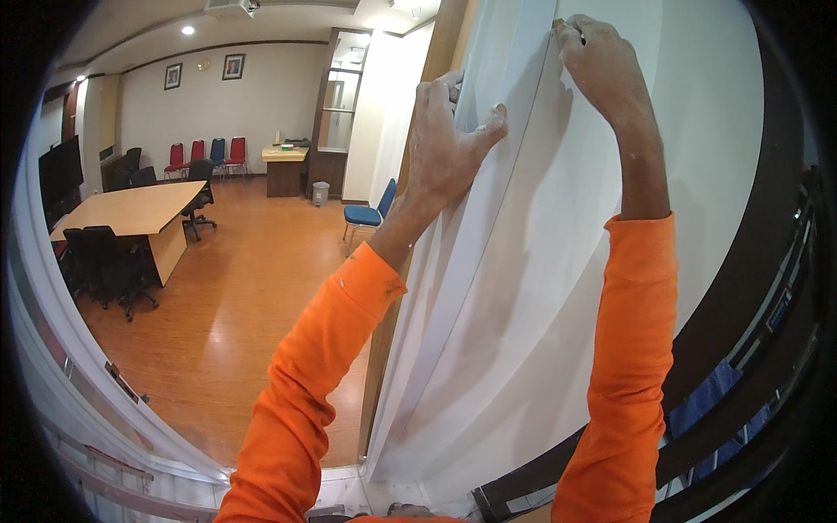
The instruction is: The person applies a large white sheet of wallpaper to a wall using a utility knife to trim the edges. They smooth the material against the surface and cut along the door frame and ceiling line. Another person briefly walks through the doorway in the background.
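Up high on the left side of a white door frame, my left hand grips the trim, its fingers curled over the edge and its thumb on the front face. White dust or paste marks its fingers. Further right and higher, my right hand is closed in a pinch at the seam where the frame meets the white wall. A small light-brown bit shows at its fingertips; I cannot make out what it is. Both forearms are in orange sleeves.
Left of the frame, a room with a wooden floor holds a conference table, black office chairs and a blue chair. A desk and a grey bin stand further back. Dark curved bars run along the right.
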Action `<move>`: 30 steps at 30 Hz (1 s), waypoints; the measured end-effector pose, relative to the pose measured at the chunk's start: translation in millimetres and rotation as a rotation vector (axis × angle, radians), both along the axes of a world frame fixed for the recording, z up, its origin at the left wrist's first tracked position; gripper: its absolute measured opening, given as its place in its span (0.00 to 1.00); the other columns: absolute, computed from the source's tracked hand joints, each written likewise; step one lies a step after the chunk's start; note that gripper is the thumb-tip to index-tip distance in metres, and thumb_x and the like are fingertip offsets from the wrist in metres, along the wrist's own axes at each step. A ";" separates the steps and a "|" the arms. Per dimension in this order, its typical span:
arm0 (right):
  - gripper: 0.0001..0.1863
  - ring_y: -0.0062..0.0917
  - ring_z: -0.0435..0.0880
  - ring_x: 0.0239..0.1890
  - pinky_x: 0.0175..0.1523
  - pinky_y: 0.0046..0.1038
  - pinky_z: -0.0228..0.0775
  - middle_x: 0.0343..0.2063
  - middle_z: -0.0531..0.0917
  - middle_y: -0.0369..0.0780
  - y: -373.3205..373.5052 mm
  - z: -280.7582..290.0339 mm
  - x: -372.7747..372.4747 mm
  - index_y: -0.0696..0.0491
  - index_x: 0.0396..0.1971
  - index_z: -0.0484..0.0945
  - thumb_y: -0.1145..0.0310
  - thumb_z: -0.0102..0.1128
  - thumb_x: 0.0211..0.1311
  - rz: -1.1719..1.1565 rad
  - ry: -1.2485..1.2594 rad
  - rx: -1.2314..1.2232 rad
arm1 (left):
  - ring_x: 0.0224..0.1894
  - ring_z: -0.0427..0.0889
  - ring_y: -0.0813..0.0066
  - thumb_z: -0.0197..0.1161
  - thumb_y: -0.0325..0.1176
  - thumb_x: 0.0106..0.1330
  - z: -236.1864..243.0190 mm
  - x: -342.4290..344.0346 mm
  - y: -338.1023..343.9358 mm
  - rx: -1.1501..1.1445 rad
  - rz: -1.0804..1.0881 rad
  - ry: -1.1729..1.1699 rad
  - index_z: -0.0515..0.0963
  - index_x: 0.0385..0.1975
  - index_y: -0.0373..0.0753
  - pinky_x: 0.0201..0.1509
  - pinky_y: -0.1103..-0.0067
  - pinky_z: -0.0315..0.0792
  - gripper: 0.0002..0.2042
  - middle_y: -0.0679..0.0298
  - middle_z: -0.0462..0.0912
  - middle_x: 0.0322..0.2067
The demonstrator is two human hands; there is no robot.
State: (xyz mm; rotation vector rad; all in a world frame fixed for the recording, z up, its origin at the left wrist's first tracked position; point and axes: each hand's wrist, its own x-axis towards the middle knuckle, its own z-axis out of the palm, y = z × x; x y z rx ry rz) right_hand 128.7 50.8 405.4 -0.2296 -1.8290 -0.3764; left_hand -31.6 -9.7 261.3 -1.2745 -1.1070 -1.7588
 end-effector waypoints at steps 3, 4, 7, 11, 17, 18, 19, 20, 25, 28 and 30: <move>0.19 0.54 0.84 0.44 0.53 0.51 0.73 0.39 0.86 0.54 -0.1 -3.0 -0.4 0.60 0.40 0.80 0.60 0.44 0.74 0.011 0.009 -0.013 | 0.52 0.75 0.63 0.66 0.48 0.63 0.9 1.9 0.3 -0.003 -0.047 -0.025 0.67 0.62 0.26 0.55 0.69 0.75 0.35 0.50 0.70 0.52; 0.19 0.54 0.84 0.44 0.53 0.51 0.73 0.40 0.86 0.54 3.4 -4.7 -1.4 0.60 0.40 0.80 0.60 0.44 0.74 -0.003 0.021 0.013 | 0.52 0.76 0.63 0.66 0.48 0.63 0.9 3.1 1.4 -0.010 -0.070 -0.039 0.67 0.62 0.26 0.56 0.69 0.75 0.35 0.50 0.69 0.52; 0.20 0.54 0.84 0.45 0.54 0.50 0.73 0.40 0.86 0.54 3.8 -14.2 -8.4 0.59 0.41 0.80 0.59 0.43 0.75 0.000 0.054 -0.093 | 0.52 0.75 0.63 0.67 0.48 0.62 -1.4 0.4 4.0 -0.001 -0.102 -0.032 0.68 0.62 0.26 0.56 0.69 0.75 0.36 0.50 0.70 0.52; 0.20 0.54 0.84 0.46 0.56 0.51 0.73 0.40 0.86 0.54 -6.1 -26.7 -14.2 0.58 0.44 0.80 0.59 0.42 0.76 0.010 0.105 -0.107 | 0.53 0.75 0.63 0.66 0.49 0.62 -0.2 -1.1 1.3 -0.003 -0.022 -0.021 0.67 0.62 0.26 0.56 0.68 0.76 0.36 0.51 0.69 0.51; 0.15 0.44 0.90 0.34 0.44 0.41 0.86 0.35 0.88 0.51 2.6 -34.3 -19.1 0.60 0.47 0.80 0.65 0.49 0.73 0.029 0.137 -0.022 | 0.53 0.74 0.62 0.65 0.50 0.62 1.2 -0.5 0.6 -0.018 -0.035 -0.010 0.67 0.62 0.26 0.56 0.68 0.76 0.37 0.51 0.68 0.50; 0.15 0.43 0.91 0.34 0.43 0.40 0.87 0.34 0.88 0.52 1.6 -34.7 -19.7 0.60 0.47 0.80 0.66 0.49 0.73 0.015 0.129 -0.050 | 0.53 0.74 0.61 0.65 0.50 0.62 0.8 -2.3 1.7 -0.016 -0.027 0.000 0.67 0.62 0.26 0.56 0.68 0.76 0.37 0.51 0.68 0.51; 0.15 0.42 0.91 0.34 0.42 0.40 0.87 0.34 0.88 0.52 0.3 -35.3 -20.2 0.60 0.48 0.80 0.66 0.49 0.73 0.000 0.122 -0.078 | 0.53 0.74 0.61 0.65 0.50 0.62 0.6 -4.1 2.8 -0.013 -0.018 0.009 0.67 0.62 0.26 0.56 0.68 0.76 0.37 0.51 0.68 0.51; 0.15 0.42 0.91 0.34 0.42 0.40 0.87 0.34 0.87 0.52 -1.6 -37.3 -20.1 0.60 0.48 0.79 0.66 0.49 0.74 0.019 0.124 -0.086 | 0.54 0.74 0.61 0.65 0.50 0.63 0.6 -4.3 2.8 -0.013 -0.013 0.009 0.67 0.62 0.26 0.56 0.67 0.76 0.36 0.51 0.68 0.51; 0.17 0.43 0.91 0.34 0.40 0.42 0.87 0.32 0.87 0.54 -5.3 -39.9 -19.7 0.62 0.49 0.78 0.65 0.47 0.75 0.023 0.109 -0.122 | 0.55 0.73 0.61 0.66 0.51 0.62 1.4 -2.0 1.1 -0.027 -0.067 -0.026 0.67 0.62 0.26 0.57 0.66 0.75 0.37 0.50 0.69 0.51; 0.17 0.45 0.90 0.31 0.37 0.41 0.87 0.31 0.87 0.54 -9.6 -51.0 -20.4 0.62 0.49 0.77 0.64 0.46 0.76 0.038 0.168 -0.148 | 0.55 0.73 0.61 0.66 0.50 0.63 0.8 1.0 0.9 -0.019 -0.025 -0.005 0.67 0.62 0.25 0.58 0.66 0.74 0.37 0.49 0.69 0.51; 0.18 0.45 0.90 0.30 0.36 0.41 0.87 0.31 0.87 0.54 -12.6 -53.9 -17.9 0.63 0.50 0.76 0.64 0.46 0.76 0.052 0.128 -0.178 | 0.54 0.73 0.62 0.66 0.49 0.63 -1.0 -0.7 2.0 -0.002 0.003 0.018 0.67 0.62 0.26 0.59 0.66 0.74 0.36 0.50 0.69 0.51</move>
